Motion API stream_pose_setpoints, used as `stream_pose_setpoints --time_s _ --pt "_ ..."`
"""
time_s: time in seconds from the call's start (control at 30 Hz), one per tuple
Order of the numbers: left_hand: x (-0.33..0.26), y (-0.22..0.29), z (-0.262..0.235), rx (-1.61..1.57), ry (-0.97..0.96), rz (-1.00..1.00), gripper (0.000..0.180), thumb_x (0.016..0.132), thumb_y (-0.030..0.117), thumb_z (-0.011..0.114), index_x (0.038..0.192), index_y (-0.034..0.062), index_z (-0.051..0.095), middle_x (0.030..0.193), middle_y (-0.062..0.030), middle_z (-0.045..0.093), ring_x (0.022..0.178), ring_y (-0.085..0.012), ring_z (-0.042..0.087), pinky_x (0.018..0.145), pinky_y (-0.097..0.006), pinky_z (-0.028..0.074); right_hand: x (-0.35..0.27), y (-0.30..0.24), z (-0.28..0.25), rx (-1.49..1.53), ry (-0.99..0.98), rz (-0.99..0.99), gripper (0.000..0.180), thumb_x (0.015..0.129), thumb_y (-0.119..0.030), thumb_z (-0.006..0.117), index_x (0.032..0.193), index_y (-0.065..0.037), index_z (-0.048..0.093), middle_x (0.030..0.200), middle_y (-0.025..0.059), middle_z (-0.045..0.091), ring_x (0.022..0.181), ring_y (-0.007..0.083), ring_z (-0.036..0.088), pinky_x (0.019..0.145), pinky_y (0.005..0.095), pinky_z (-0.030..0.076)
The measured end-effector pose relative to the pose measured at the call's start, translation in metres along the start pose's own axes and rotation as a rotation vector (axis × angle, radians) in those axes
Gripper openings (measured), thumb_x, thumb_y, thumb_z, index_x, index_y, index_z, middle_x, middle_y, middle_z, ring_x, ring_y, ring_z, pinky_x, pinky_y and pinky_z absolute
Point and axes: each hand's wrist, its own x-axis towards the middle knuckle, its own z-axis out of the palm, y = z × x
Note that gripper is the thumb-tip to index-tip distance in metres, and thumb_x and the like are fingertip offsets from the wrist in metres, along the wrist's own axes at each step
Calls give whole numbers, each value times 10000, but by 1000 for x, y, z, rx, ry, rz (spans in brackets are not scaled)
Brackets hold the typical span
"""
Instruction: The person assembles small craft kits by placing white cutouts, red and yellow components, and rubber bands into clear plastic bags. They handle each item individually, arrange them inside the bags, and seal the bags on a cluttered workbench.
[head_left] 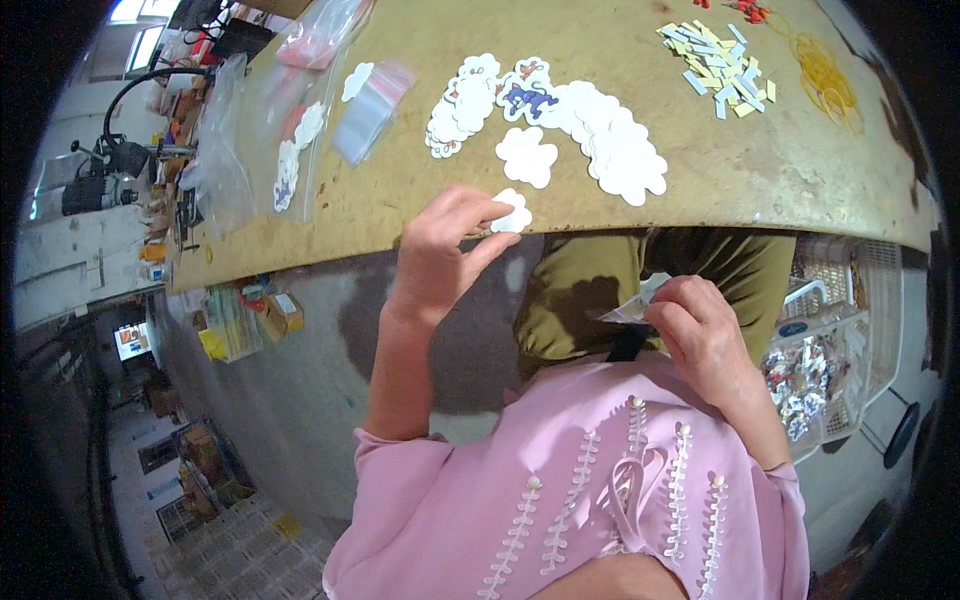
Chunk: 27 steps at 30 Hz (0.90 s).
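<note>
A: What is the left hand (440,250) doing at the worktop (400,200) edge?

B: Its grip is pinched shut, thumb and fingertips, on a small white cloud-shaped card (513,211), flat and scalloped, held right at the rim of the worn, yellowish worktop. Part of the card is hidden behind the fingers.

A: And the right hand (700,330)?

B: Lower, over the lap, fingers curled closed on a thin clear plastic bag (630,308). Only a corner of that glossy film shows past the knuckles; what is inside I cannot tell.

A: What lies up on the worktop?

B: A fanned row of cloud cards (600,135), overlapping like scales, mostly blank white; one card with a blue printed figure (527,95) faces up. A single blank cloud card (527,156) lies just below the row, near the held one but apart from it. To the left are limp clear bags (370,105); at the far right, a heap of small pale paper strips (720,65) and yellow rubber bands (825,80), the bands bent by the lens.

A: Beside the right hand?

B: A white wire basket (850,300) of filled packets, too small to make out.
</note>
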Motion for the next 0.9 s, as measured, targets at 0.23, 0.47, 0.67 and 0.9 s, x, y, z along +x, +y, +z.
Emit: stream_pose_setpoints --time_s 0.23,0.47,0.67,0.9 --pt "2 0 -2 109 61 74 163 858 8 821 1009 55 780 930 -99 741 800 -256 739 704 -354 586 -4 2 3 -3 4 -38 221 761 -13 715 979 -17 684 1041 123 653 1003 325 660 876 431 541" --pt "-1 -3 21 135 249 27 83 904 -18 784 975 20 764 919 -78 734 750 -172 699 664 -306 558 -1 -1 3 -35 70 -63 253 747 13 745 991 -11 685 1048 132 656 1009 339 671 862 436 551" --pt "1 -4 18 -138 507 -180 55 954 -17 753 1007 -4 755 923 -44 731 779 -95 685 697 -255 552 5 -4 2 -75 129 -99 270 740 10 752 1001 -2 685 1084 144 670 1054 358 682 877 454 567" --pt "-17 87 40 -775 320 -117 222 928 -104 766 1121 -7 715 1010 -41 753 888 -89 681 773 -250 547 26 -10 2 -104 128 -192 213 819 -114 679 1001 -8 649 1163 162 661 1120 344 664 966 460 544"
